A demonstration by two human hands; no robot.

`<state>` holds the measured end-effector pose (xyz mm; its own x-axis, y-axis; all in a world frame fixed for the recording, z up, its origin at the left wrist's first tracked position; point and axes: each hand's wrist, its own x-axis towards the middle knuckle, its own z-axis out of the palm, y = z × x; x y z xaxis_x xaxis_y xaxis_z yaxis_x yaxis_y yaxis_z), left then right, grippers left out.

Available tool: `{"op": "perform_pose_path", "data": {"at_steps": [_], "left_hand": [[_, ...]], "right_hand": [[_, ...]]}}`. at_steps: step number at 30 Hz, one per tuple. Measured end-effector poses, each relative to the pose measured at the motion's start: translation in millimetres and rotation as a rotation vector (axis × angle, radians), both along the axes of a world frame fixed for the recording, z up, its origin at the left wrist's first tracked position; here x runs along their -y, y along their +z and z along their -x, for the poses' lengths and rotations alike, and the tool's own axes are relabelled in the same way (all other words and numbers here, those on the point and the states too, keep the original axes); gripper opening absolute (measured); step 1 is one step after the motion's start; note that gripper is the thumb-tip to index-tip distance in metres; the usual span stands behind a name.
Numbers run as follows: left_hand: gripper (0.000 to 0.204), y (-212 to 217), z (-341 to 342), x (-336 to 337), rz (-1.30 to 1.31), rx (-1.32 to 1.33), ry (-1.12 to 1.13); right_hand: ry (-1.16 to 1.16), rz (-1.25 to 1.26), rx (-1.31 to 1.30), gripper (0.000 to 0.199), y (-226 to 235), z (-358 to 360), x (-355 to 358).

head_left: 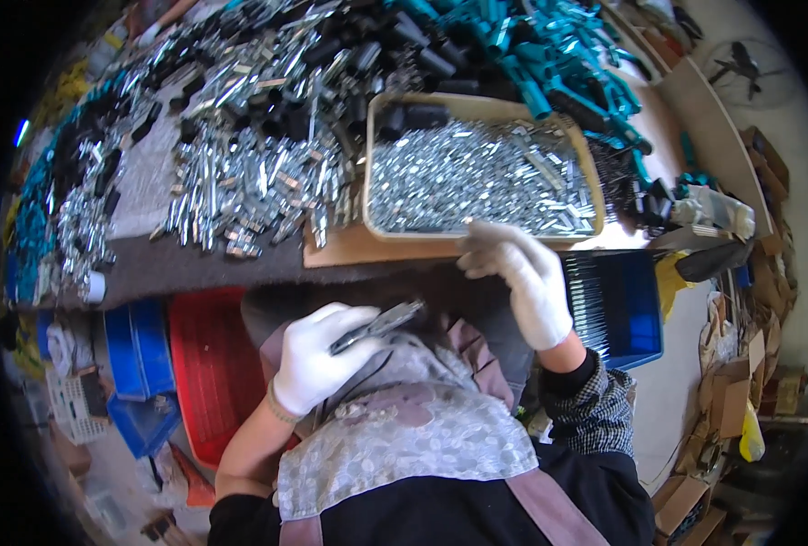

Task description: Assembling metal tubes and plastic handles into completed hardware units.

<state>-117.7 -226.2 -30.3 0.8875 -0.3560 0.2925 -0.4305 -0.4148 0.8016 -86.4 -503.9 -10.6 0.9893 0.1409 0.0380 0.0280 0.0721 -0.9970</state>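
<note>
Bench piled with metal and teal parts; tray [477,238] of small silver pieces sits far-centre.
Left hand [317,359], gloved, grips a dark metal part [378,326] near the lap. Right hand [522,273], fingers loosely curled, rests at the tray's near edge. Red bin [208,364] left, blue bin [627,305] right.

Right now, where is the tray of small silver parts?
In the head view the tray sits upper centre on the table, just beyond the right hand, among piled metal parts.
</note>
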Motion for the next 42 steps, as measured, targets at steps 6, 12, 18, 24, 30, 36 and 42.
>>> {"op": "perform_pose_path", "data": {"at_steps": [6, 12, 18, 24, 30, 36, 42], "left_hand": [[0.029, 1.6, 6.1, -7.0, 0.056, -0.2, 0.07], [0.027, 3.3, 6.7, -3.8, 0.02, -0.128, 0.03], [0.028, 3.0, 4.2, 1.4, 0.005, -0.123, 0.022], [0.028, -3.0, 1.3, -7.3, 0.01, -0.074, 0.034], [0.031, 4.2, -4.1, -1.8, 0.021, -0.11, 0.02], [0.031, 10.2, -3.5, 4.8, -0.002, -0.056, -0.034], [0.03, 7.8, -5.9, -3.7, -0.014, -0.019, -0.022]], "right_hand": [[-0.435, 0.466, 0.328, 0.019, 19.3, -97.8, 89.7], [-0.721, 1.185, 0.83, 0.012, 30.9, -177.8, 135.8], [-0.383, 1.676, 0.412, 0.033, 26.3, -209.2, 83.0], [-0.725, 1.34, 0.775, 0.031, 77.8, -164.4, 87.8], [-0.29, 1.161, 0.139, 0.045, 85.1, -100.4, 83.8], [-0.255, 0.784, 0.297, 0.031, 16.5, -79.6, 75.0], [0.116, 0.534, 0.02, 0.051, 52.9, -11.7, 55.7]]}}
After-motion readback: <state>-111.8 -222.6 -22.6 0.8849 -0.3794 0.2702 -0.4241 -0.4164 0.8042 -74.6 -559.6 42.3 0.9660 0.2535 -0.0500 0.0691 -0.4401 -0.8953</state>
